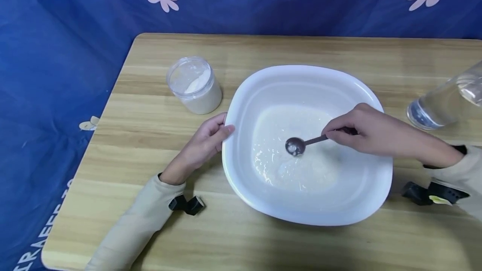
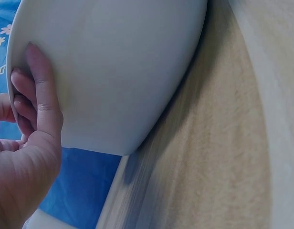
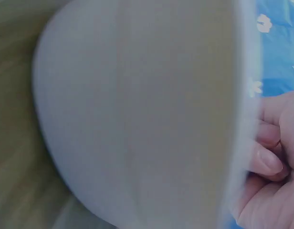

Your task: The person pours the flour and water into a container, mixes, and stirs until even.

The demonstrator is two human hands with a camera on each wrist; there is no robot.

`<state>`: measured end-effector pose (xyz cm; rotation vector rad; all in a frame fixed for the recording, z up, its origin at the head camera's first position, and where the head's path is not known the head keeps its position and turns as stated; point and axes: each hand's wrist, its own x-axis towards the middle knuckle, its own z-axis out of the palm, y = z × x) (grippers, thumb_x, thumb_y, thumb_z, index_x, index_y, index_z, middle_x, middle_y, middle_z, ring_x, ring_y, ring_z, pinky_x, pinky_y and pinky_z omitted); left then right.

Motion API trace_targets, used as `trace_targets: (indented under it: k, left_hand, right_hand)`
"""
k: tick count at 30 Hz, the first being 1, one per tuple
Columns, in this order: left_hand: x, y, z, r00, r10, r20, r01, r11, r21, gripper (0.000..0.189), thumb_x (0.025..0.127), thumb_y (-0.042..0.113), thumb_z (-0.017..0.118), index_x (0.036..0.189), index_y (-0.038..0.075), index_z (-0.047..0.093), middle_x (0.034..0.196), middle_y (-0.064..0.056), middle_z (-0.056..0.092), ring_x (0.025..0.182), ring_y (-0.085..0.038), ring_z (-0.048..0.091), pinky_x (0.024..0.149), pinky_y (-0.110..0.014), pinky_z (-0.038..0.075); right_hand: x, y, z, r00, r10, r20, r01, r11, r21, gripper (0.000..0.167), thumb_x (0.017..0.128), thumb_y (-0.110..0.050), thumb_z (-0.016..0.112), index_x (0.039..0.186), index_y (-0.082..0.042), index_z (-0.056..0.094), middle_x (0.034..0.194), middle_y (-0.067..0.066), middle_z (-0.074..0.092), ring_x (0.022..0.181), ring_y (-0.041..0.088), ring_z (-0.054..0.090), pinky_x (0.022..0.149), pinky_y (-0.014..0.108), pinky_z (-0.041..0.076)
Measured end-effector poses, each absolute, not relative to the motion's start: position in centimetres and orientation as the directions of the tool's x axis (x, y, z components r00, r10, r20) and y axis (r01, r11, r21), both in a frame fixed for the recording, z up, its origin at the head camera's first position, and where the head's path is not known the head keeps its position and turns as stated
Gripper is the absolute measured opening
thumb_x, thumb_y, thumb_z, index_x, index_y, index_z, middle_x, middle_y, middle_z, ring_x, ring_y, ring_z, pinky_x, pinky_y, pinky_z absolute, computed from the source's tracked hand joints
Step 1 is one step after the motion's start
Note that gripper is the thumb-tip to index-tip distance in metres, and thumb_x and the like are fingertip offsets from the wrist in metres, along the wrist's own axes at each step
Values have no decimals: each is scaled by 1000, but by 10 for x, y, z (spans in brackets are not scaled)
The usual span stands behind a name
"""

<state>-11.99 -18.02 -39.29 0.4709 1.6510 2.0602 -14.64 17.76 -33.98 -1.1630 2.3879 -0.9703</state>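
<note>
A white basin (image 1: 260, 208) stands on the wooden table, with whitish wet liquid or paste (image 1: 278, 170) across its bottom. My left hand (image 1: 205, 143) grips the basin's left rim, thumb on top and fingers beneath; the left wrist view shows those fingers (image 2: 44, 95) against the outer wall. Over the basin, my right hand (image 1: 370, 131) holds a dark metal spoon (image 1: 295, 146) by its handle. The spoon's bowl is low over the liquid and has a little whitish stuff in it; whether it touches the surface I cannot tell. In the right wrist view the basin wall hides the spoon.
Left of the basin, behind my left hand, stands an open clear jar (image 1: 199, 91) partly filled with white powder. A tall clear glass vessel (image 1: 437, 108) with water is at the right, near my right forearm. Blue flowered cloth (image 1: 263, 3) hangs behind the table (image 1: 158, 137).
</note>
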Motion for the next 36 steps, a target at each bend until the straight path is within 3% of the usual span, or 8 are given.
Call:
trace_targets:
  k: [4,10,20,23,28,36]
  left_hand:
    - [-120,-181,-392,-843,538,-31,-145,-172,974,28,99,3,37,117,-17,42,93,-12,67,79,-22,70,64,-38,62]
    - [-121,-180,-392,-845,534,-36,-152,-174,973,28,99,4,38,117,-17,42,96,-14,66,82,-23,69,67,-37,62]
    - [-122,-180,-393,-847,530,-25,-145,-186,972,26,98,2,36,115,-16,43,94,-11,67,80,-21,69,66,-35,62]
    - [-121,-181,-393,-852,522,-40,-155,-178,972,27,98,3,37,116,-15,44,94,-11,67,81,-21,69,67,-35,61]
    - [-120,-181,-393,-852,522,-46,-158,-172,972,27,99,4,36,117,-15,43,95,-11,67,81,-21,69,67,-35,61]
    - [-122,-180,-394,-843,537,-42,-166,-185,969,27,99,4,37,116,-15,44,95,-12,67,81,-21,69,67,-35,61]
  right_hand:
    - [-151,180,-336,-633,-773,51,-573,423,-702,24,88,3,64,95,-19,73,60,-20,43,47,-1,33,38,17,31]
    - [-151,180,-343,-601,-796,-70,-547,474,-690,19,90,-1,63,95,-16,74,61,-22,44,50,-3,35,42,17,35]
    - [-150,218,-324,-743,-659,-121,-597,733,-327,18,83,0,68,85,-18,72,59,-13,41,47,-1,29,42,18,30]
    - [-148,222,-322,-702,-707,-78,-667,692,-276,28,78,2,69,74,-25,64,56,-16,33,48,-3,26,41,17,28]
    - [-139,218,-320,-586,-810,-17,-770,563,-299,49,74,5,68,63,-33,40,60,-24,19,52,-8,22,41,13,26]
    - [-129,214,-323,-568,-822,19,-776,528,-345,45,76,4,67,66,-33,43,61,-26,22,51,-11,22,40,10,26]
